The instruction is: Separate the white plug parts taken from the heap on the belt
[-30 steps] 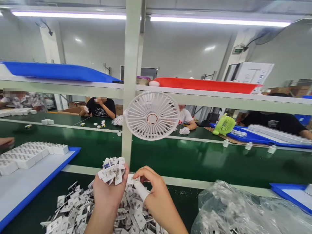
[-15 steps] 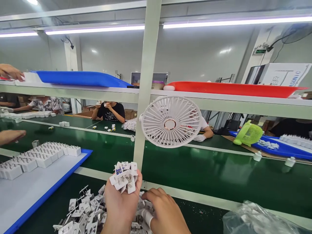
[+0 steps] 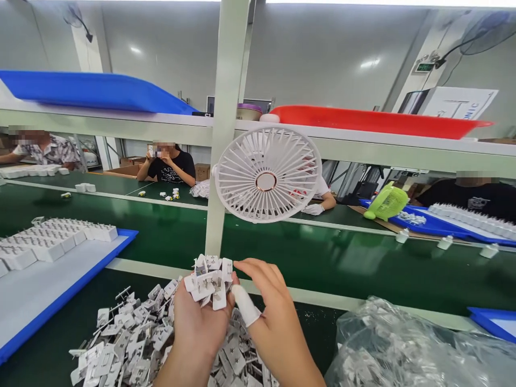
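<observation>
My left hand point(image 3: 203, 328) is cupped palm up around a heap of small white plug plates point(image 3: 209, 279) with metal prongs. Close on its right is my right hand point(image 3: 272, 306), thumb and fingers apart at the edge of the heap; a white finger cot point(image 3: 245, 305) covers the thumb. No piece shows between its fingers, and I cannot tell whether it touches the heap. Beneath both hands, a large loose pile of the same white plates point(image 3: 133, 333) is spread over the dark green bench.
A blue-edged tray point(image 3: 76, 279) with rows of white plug housings lies left. At right is a clear plastic bag point(image 3: 382, 344) of white parts. A white fan point(image 3: 266, 181) hangs on the post point(image 3: 228, 80) ahead. Co-workers sit beyond the green belt point(image 3: 342, 269).
My right hand has risen from the pile to beside the heap in my left hand. The view has tilted down and shifted right, bringing more of the bag into sight.
</observation>
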Demonstrator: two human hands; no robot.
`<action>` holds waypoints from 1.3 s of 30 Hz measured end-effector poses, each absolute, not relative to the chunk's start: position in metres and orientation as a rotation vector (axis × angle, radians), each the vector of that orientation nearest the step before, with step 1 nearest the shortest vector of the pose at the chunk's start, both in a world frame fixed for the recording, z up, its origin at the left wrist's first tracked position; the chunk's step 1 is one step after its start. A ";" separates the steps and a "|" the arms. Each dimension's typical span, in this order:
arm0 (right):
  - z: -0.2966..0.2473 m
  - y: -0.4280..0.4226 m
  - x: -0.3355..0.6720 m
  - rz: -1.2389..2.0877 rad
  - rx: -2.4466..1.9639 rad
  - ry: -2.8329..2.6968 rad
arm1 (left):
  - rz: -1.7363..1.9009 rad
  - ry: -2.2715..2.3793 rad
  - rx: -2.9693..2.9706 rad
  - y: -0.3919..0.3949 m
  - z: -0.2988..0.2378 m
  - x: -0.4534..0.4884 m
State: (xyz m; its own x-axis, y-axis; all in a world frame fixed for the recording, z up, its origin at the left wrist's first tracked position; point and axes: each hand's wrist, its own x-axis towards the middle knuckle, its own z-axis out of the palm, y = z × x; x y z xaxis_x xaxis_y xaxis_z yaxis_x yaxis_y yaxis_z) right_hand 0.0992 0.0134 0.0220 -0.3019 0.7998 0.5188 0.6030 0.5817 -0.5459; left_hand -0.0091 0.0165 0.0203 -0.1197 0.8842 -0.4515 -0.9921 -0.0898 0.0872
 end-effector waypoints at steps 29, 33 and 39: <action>0.035 0.012 0.120 1.685 -0.409 -0.707 | 1.532 0.315 -0.450 0.007 0.034 -0.020; 0.038 0.009 0.121 1.606 -0.444 -0.786 | 1.521 0.303 -0.444 0.006 0.035 -0.024; 0.039 0.008 0.122 1.170 -0.844 -1.379 | 1.575 0.274 -0.429 0.006 0.038 -0.032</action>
